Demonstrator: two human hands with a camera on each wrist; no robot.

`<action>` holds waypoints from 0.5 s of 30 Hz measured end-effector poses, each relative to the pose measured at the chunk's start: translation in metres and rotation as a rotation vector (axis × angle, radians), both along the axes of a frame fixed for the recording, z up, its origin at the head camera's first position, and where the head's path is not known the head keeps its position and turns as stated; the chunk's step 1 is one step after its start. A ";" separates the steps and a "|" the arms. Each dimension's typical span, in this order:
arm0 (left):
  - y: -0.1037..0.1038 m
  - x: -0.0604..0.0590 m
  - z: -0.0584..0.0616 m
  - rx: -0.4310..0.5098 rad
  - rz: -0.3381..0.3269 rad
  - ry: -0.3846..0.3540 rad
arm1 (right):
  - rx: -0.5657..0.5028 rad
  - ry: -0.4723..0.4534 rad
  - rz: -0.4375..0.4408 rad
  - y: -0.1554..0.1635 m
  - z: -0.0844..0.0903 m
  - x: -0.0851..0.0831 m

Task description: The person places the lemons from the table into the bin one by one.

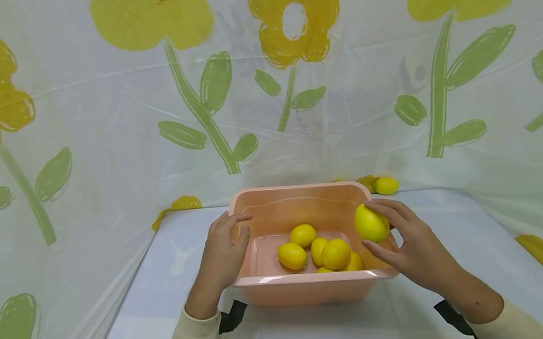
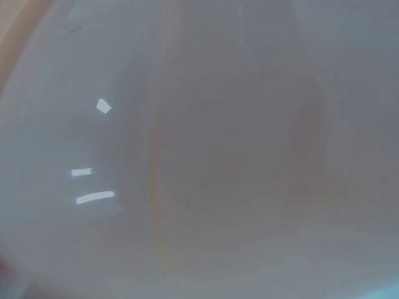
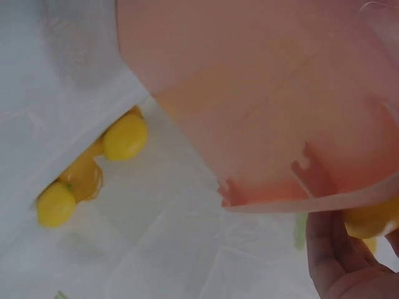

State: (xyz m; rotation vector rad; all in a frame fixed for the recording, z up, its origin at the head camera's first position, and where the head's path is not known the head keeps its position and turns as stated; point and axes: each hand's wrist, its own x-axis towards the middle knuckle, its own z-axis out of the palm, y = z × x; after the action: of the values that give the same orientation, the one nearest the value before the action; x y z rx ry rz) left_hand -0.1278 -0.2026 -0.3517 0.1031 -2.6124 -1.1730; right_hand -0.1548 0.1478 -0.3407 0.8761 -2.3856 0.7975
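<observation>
A pink plastic tub (image 1: 294,285) stands on the table and holds several yellow lemons (image 1: 336,253). My right hand (image 1: 397,233) holds one lemon (image 1: 370,224) between fingers and thumb over the tub's right rim. In the right wrist view the tub's outer wall (image 3: 262,93) fills the top, and the held lemon (image 3: 371,219) shows just past the rim above my fingers (image 3: 333,255). My left hand (image 1: 228,243) grips the tub's left rim, thumb inside. The left wrist view is a blurred grey-white surface with nothing recognisable.
Another lemon (image 1: 385,185) lies on the table behind the tub at the foot of the flowered plastic backdrop (image 1: 120,114); two loose lemons (image 3: 124,137) appear there in the right wrist view. The backdrop closes in the left, back and right sides.
</observation>
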 end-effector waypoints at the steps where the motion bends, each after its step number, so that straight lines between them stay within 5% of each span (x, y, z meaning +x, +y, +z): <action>1: 0.000 0.000 0.000 -0.002 -0.001 0.001 | 0.009 -0.010 0.004 -0.001 0.000 -0.001; 15: 0.000 -0.001 0.000 -0.021 0.004 0.016 | 0.198 -0.307 0.046 -0.016 0.009 -0.019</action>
State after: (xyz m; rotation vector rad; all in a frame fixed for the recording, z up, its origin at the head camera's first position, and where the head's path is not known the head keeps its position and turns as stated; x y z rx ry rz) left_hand -0.1284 -0.2023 -0.3517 0.0939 -2.6086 -1.1407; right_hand -0.1734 0.1318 -0.3321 0.9458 -2.7603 0.7690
